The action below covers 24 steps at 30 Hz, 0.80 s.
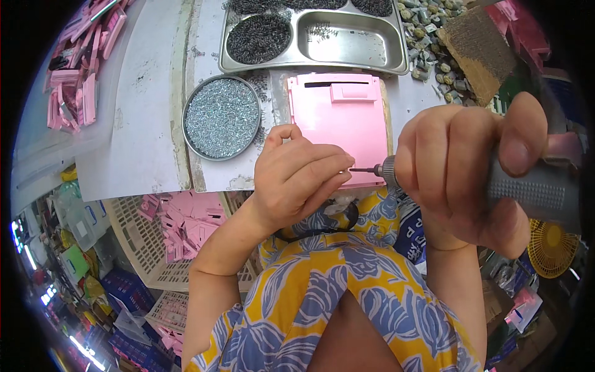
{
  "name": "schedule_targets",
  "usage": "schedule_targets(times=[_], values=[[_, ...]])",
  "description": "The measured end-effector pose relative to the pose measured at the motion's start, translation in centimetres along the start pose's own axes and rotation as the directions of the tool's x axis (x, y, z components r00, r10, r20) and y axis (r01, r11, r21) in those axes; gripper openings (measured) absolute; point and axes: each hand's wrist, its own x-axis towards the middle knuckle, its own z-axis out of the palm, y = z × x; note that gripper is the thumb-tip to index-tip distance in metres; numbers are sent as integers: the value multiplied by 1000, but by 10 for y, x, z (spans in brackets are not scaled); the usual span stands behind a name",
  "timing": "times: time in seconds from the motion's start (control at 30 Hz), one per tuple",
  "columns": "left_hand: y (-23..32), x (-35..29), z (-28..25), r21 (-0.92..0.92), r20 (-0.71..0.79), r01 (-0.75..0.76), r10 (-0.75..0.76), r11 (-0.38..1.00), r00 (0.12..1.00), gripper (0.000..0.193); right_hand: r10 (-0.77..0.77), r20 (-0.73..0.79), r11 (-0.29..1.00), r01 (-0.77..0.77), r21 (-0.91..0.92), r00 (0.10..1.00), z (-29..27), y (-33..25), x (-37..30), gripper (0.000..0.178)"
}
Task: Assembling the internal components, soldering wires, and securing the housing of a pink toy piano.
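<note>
Gripping hand: our right hand was closed round the grey driver, covering much of its body; the rear end ran toward the dark rim, where we could hardly make out its shape.
Bit: thin and dark, the bit pointed left over the near part of the case, and our fingers hid what its tip met.
Pinching hand: our left hand had thumb and fingertips drawn close together around the bit's tip; we could not tell whether they gripped a small piece.
Case: the pink case lay flat before us at the table's near edge, its near left corner covered by our left hand.
Table: white and worn, the table curved away at the sides.
Bowl: left of the case stood the round bowl, full of screws too fine for us to tell apart.
Tray: beyond the case, the steel tray was cut off at the top; dark springs merged into one mass.
Crate: our left forearm partly hid the crate of pink parts.
</note>
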Motion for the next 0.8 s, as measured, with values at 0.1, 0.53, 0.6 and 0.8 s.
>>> schedule_targets(times=[0.1, 0.53, 0.6, 0.8], values=[[2, 0, 3, -18, -14, -5, 5, 1000, 1000, 23, 12, 11, 997, -13, 80, 1000, 1, 2, -2, 37], [3, 11, 29, -52, 128, 130, -123, 990, 984, 11, 30, -268, 994, -57, -94, 963, 3, -6, -36, 34], [0, 10, 33, 15, 317, 127, -125, 992, 940, 17, 36, -308, 995, -65, -82, 951, -1, -1, -50, 35], [-3, 13, 32, 17, 418, 111, -108, 994, 902, 24, 106, -440, 960, -206, -187, 892, 10, 7, -72, 36]])
